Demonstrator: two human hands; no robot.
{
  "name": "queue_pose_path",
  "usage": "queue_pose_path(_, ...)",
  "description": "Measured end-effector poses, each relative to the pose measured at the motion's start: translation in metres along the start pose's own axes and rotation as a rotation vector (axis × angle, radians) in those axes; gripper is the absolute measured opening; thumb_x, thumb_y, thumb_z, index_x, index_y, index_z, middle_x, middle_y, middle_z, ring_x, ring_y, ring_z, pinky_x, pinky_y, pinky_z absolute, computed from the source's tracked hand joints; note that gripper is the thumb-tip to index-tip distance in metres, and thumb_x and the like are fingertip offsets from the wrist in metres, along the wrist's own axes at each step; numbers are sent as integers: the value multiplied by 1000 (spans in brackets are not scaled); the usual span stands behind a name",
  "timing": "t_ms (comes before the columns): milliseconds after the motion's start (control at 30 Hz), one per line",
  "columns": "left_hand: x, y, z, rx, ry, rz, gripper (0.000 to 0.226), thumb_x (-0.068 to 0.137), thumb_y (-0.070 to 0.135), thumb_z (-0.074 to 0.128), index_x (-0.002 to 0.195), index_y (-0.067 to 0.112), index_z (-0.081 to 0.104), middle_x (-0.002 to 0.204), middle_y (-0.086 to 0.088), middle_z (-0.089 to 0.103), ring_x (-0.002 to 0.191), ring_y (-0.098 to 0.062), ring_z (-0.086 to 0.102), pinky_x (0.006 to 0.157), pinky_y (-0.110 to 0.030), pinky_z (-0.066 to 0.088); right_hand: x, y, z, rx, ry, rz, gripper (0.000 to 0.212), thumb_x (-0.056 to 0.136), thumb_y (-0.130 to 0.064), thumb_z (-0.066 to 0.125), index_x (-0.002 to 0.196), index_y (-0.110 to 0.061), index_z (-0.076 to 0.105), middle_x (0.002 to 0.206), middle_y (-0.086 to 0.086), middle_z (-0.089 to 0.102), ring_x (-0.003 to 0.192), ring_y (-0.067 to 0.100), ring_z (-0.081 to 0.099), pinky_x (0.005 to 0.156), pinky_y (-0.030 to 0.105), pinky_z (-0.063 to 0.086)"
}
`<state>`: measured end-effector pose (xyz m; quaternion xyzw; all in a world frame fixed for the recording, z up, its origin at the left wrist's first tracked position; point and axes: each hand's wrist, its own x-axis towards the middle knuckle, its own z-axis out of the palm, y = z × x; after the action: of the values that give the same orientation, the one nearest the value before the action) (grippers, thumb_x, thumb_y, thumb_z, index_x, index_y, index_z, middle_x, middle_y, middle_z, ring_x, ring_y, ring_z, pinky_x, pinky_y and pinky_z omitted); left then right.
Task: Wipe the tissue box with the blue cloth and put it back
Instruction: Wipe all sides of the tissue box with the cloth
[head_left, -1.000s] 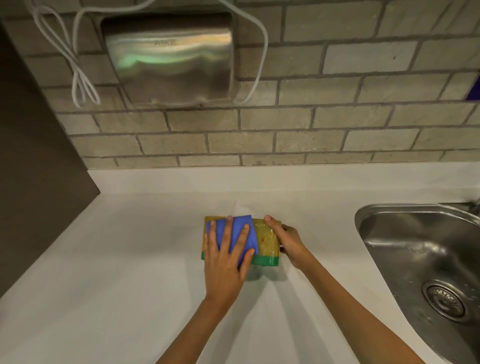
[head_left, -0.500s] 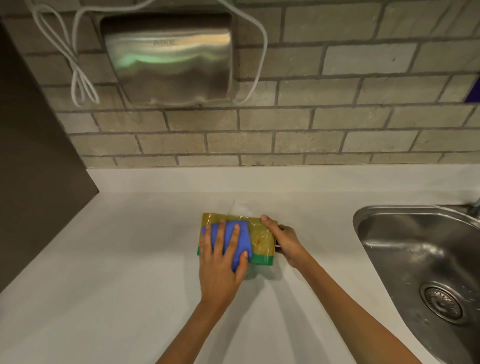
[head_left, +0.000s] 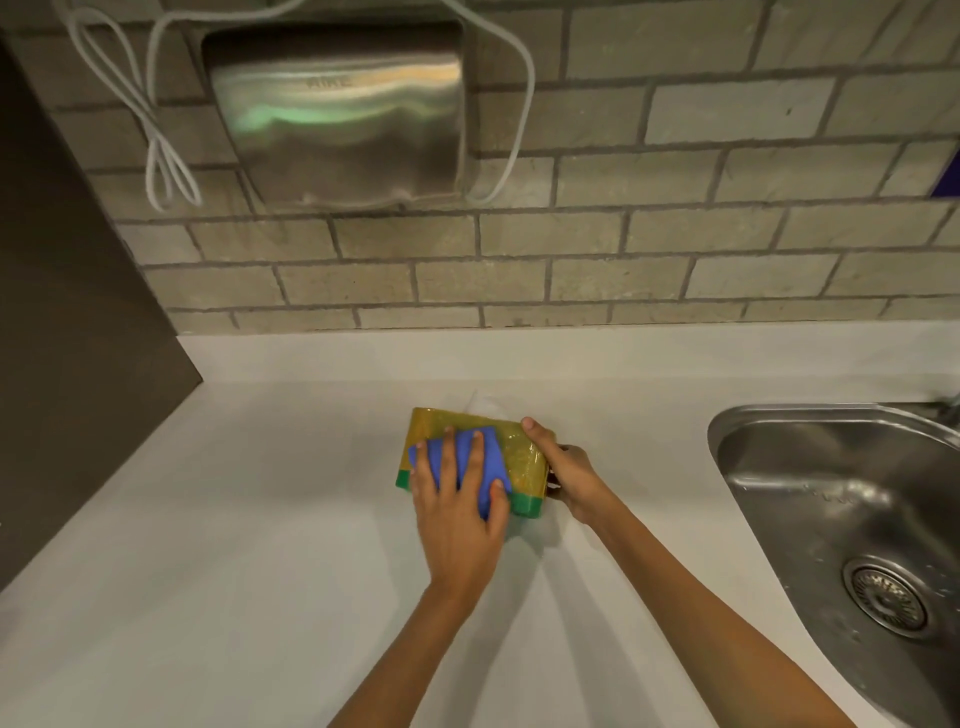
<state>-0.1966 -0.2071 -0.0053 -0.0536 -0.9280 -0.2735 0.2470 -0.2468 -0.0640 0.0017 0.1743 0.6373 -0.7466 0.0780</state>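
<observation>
From the head camera we see the tissue box (head_left: 524, 457) lying on the white counter (head_left: 234, 519), left of the sink (head_left: 831, 493). Our left hand (head_left: 457, 514) lies flat with fingers spread, pressing the blue cloth (head_left: 491, 462) on the box top. Since a second ago, cloth and hand have slid toward the box's left end. Our right hand (head_left: 566, 467) grips the right end, thumb on top.

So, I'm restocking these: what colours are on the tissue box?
Yellow-gold with a green band along its lower edge, in the head view: tissue box.
</observation>
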Motion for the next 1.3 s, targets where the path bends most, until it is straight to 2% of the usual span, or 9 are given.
queue_pose_path(100, -6, 22, 11, 50, -15, 137, 55, 87, 41, 40, 137, 17, 48, 143, -13, 49, 136, -44, 33, 107, -56, 36, 2, 0, -2, -12, 11, 10, 54, 68, -61, 66, 85, -9, 65, 74, 3, 65, 70, 16, 62, 59, 23, 50)
queue_pose_path(233, -21, -11, 14, 94, -9, 418, 54, 89, 42, 42, 139, 24, 37, 145, -10, 47, 139, -35, 28, 113, -45, 26, 2, 2, -4, -27, -22, 8, 50, 68, -60, 66, 81, -12, 66, 72, 1, 66, 69, 15, 63, 60, 23, 50)
queue_pose_path(433, 2, -8, 3, -26, 8, -34, 58, 87, 40, 35, 137, 14, 48, 147, -17, 42, 139, -44, 26, 109, -58, 34, 4, 1, 6, -15, -8, 9, 49, 67, -58, 69, 83, -11, 65, 78, 3, 67, 74, 16, 65, 61, 25, 52)
queue_pose_path(533, -7, 11, 11, 16, -17, 125, 56, 88, 40, 39, 138, 17, 48, 145, -14, 46, 140, -43, 25, 109, -56, 33, 3, 2, 5, -14, -11, 16, 47, 68, -59, 67, 78, -13, 64, 69, -1, 65, 66, 13, 62, 56, 22, 48)
queue_pose_path(667, -15, -11, 13, 27, -12, 330, 53, 87, 39, 45, 138, 24, 41, 144, -14, 47, 137, -41, 32, 109, -52, 32, 4, 2, 3, -48, -31, 5, 50, 68, -59, 66, 82, -12, 65, 74, 1, 66, 71, 15, 63, 61, 23, 49)
queue_pose_path(900, 33, -24, 0, -48, 65, -176, 54, 90, 32, 41, 141, 15, 42, 149, -21, 36, 137, -43, 29, 111, -51, 30, 4, 3, 8, -14, 3, 3, 43, 69, -54, 70, 80, -13, 64, 75, 2, 66, 69, 13, 63, 55, 22, 50)
queue_pose_path(1067, 0, 8, 11, 23, 12, -19, 59, 95, 45, 20, 142, 15, 40, 145, -22, 43, 138, -46, 28, 109, -53, 33, 3, 4, 16, 27, 65, 12, 59, 61, -57, 73, 90, -6, 68, 83, 7, 70, 74, 19, 66, 65, 27, 54)
queue_pose_path(1200, -25, 4, 22, 36, -33, 259, 53, 97, 43, 21, 144, 20, 29, 148, -19, 38, 141, -37, 16, 117, -41, 13, -3, 2, 19, 14, 81, -25, 85, 40, -64, 78, 95, 0, 65, 92, 14, 71, 83, 25, 68, 80, 34, 56)
queue_pose_path(1300, -15, -6, 21, -129, -40, 104, 53, 96, 42, 28, 146, 24, 19, 155, -14, 24, 145, -32, 8, 117, -47, 22, -4, 0, 26, -29, 205, -105, 98, 43, -59, 82, 115, -4, 45, 117, 10, 61, 102, 22, 61, 88, 29, 50)
